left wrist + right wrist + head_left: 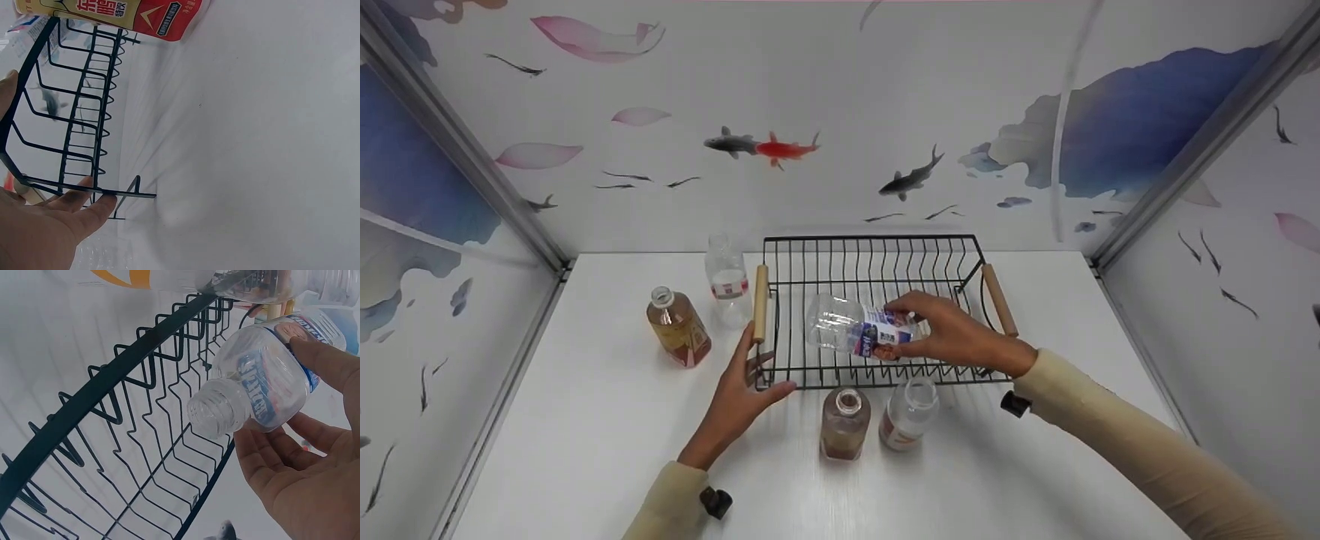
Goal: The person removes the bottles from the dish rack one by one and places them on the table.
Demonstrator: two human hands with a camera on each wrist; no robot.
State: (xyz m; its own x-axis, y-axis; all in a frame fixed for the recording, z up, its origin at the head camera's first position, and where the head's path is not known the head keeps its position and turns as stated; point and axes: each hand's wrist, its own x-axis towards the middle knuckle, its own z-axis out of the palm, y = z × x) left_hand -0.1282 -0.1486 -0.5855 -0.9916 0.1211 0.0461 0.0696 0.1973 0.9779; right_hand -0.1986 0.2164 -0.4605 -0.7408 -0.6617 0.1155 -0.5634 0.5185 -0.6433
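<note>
Bottle, clear and capless, lies on its side above the rack, gripped by the right hand with fingers and thumb curled round its labelled middle. The left hand rests at the rack's front left corner, fingers straight, thumb against the wire. To do this well, I judge that corner should be kept braced and the bottle lowered level, so it settles across the wires rather than rolling.

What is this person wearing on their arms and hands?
Both arms wear long, pale cream sleeves reaching the wrists. The left hand and right hand are bare, no gloves or rings visible. A small black device sits at the left wrist, another at the right.
</note>
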